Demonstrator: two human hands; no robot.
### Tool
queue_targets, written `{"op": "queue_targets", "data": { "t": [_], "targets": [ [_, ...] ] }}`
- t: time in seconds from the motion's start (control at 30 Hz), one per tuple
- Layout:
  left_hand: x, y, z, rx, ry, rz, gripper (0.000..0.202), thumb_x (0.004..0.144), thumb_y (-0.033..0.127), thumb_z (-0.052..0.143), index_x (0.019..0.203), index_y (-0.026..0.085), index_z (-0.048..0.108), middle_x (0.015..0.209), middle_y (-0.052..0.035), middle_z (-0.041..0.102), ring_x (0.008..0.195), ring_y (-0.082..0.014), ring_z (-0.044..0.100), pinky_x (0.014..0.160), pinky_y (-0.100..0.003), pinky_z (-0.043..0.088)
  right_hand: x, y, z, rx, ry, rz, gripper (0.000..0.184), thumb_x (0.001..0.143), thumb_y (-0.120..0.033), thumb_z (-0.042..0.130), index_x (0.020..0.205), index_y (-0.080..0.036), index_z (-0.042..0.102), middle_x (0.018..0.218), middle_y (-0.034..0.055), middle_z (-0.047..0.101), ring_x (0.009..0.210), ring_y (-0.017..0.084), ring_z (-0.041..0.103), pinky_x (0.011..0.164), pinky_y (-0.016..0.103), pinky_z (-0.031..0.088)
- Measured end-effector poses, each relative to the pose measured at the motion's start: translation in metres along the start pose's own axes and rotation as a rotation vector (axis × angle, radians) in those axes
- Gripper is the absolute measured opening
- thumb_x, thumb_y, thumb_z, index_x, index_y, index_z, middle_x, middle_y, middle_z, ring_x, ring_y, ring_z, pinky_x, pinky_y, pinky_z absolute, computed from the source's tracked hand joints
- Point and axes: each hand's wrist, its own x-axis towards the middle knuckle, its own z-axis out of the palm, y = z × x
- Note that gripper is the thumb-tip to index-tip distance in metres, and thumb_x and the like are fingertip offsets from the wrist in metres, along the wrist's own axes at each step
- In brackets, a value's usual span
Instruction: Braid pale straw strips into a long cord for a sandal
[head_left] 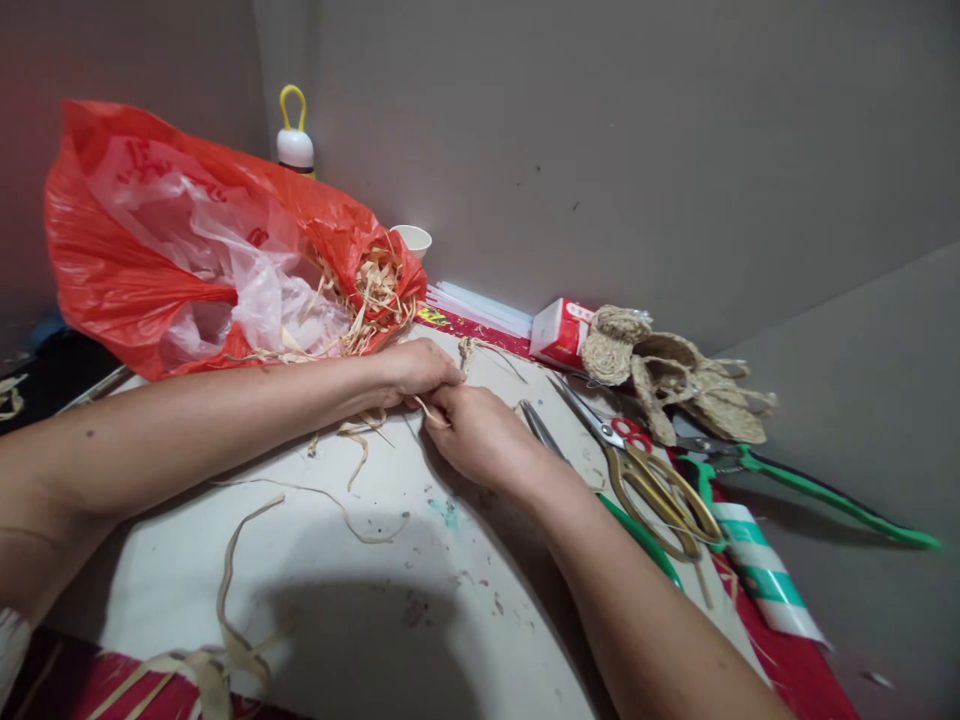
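My left hand (pixel 421 368) and my right hand (pixel 480 432) meet above the white board, both closed with fingertips together. A thin, pale straw strand (pixel 429 410) runs between them, pinched in the fingers. Just beyond the hands shows a small knotted bit of straw (pixel 466 352) with a loose tail; whether it joins the held strand is hidden by the fingers. Loose straw strips (pixel 360 460) lie on the board below my left forearm. Longer curled strips (pixel 229 580) lie toward the near left edge.
A red plastic bag (pixel 127 290) spills straw (pixel 379 285) at the left. Behind stand a bottle (pixel 295 148) and a paper cup (pixel 414 240). At right lie gold-handled scissors (pixel 626 480), green-handled pruning shears (pixel 825 490), woven straw pieces (pixel 697 390), a red-white box (pixel 559 332) and a striped roll (pixel 769 575).
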Motion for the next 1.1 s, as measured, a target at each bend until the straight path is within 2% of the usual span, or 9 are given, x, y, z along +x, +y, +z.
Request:
{"op": "queue_targets", "data": {
  "t": [0.13,0.17,0.27,0.33,0.43,0.57,0.8,0.97,1.1],
  "targets": [
    [-0.002,0.003,-0.002,0.003,-0.003,-0.017,0.028,0.077,0.010,0.051,0.049,0.015,0.047,0.039,0.0047,0.037,0.036,-0.0058,0.028,0.039,-0.022,0.017,-0.007,0.000,-0.028,0.393,-0.585,-0.143,0.028,0.083,-0.030,0.053,0.058,-0.018,0.055,0.053,0.0017,0.057,0.048,0.013,0.053,0.049,0.024,0.039],
    [-0.002,0.004,-0.002,0.000,-0.009,-0.022,0.029,0.077,0.011,0.051,0.049,0.015,0.047,0.039,0.0049,0.036,0.035,-0.0056,0.026,0.038,-0.022,0.016,-0.005,0.006,-0.036,0.527,-0.618,-0.099,0.031,0.084,-0.038,0.054,0.062,-0.017,0.059,0.054,0.0024,0.059,0.048,0.013,0.054,0.048,0.024,0.042],
    [-0.002,0.006,-0.005,-0.014,-0.033,-0.041,0.029,0.080,0.013,0.052,0.051,0.015,0.048,0.038,0.0051,0.034,0.035,-0.0055,0.024,0.038,-0.022,0.014,0.006,0.033,-0.053,0.789,0.042,0.126,0.034,0.078,-0.041,0.065,0.055,-0.016,0.058,0.047,-0.0012,0.051,0.038,0.008,0.045,0.039,0.019,0.037],
    [-0.001,0.005,-0.006,-0.025,-0.049,-0.048,0.028,0.081,0.014,0.053,0.053,0.015,0.050,0.039,0.0056,0.032,0.034,-0.0050,0.023,0.038,-0.021,0.014,0.015,0.048,-0.052,0.866,0.281,0.331,0.032,0.080,-0.033,0.065,0.055,-0.016,0.056,0.047,-0.0020,0.049,0.037,0.005,0.042,0.036,0.017,0.035],
    [0.000,0.003,-0.006,-0.045,-0.063,-0.013,0.026,0.082,0.014,0.052,0.055,0.015,0.051,0.040,0.0059,0.033,0.034,-0.0040,0.021,0.038,-0.021,0.013,0.022,0.052,-0.037,0.921,0.148,0.429,0.025,0.083,-0.027,0.062,0.061,-0.015,0.059,0.058,0.0050,0.060,0.047,0.011,0.055,0.041,0.020,0.044],
    [0.001,-0.001,-0.005,-0.026,-0.098,0.083,0.026,0.083,0.014,0.048,0.056,0.014,0.052,0.047,0.0018,0.047,0.035,-0.0039,0.027,0.038,-0.021,0.015,0.021,0.041,-0.019,1.077,-0.150,0.356,0.025,0.086,-0.028,0.057,0.065,-0.015,0.058,0.064,0.0066,0.062,0.051,0.013,0.056,0.049,0.024,0.051],
    [0.002,-0.004,-0.003,0.023,-0.075,0.108,0.024,0.081,0.014,0.049,0.057,0.016,0.051,0.042,0.0063,0.035,0.035,-0.0043,0.025,0.038,-0.020,0.015,0.018,0.044,-0.017,1.111,-0.258,0.355,0.027,0.083,-0.029,0.057,0.062,-0.016,0.049,0.046,-0.0103,0.026,0.035,0.002,0.015,0.031,0.012,0.012],
    [-0.001,-0.001,-0.005,0.017,-0.192,0.105,0.023,0.082,0.014,0.047,0.059,0.016,0.052,0.042,0.0065,0.030,0.036,-0.0047,0.022,0.039,-0.020,0.015,0.017,0.048,-0.022,1.082,-0.301,0.363,0.023,0.081,-0.027,0.056,0.062,-0.016,0.051,0.046,-0.0105,0.025,0.036,0.003,0.014,0.032,0.014,0.008],
    [-0.001,-0.001,-0.006,0.168,-0.116,0.163,0.022,0.082,0.014,0.048,0.060,0.018,0.047,0.046,0.0065,0.032,0.038,-0.0049,0.027,0.041,-0.020,0.018,0.017,0.050,-0.022,1.106,-0.340,0.343,0.024,0.080,-0.024,0.054,0.059,-0.019,0.043,0.045,-0.0107,0.024,0.036,0.004,0.013,0.033,0.014,0.008]
  ]
}}
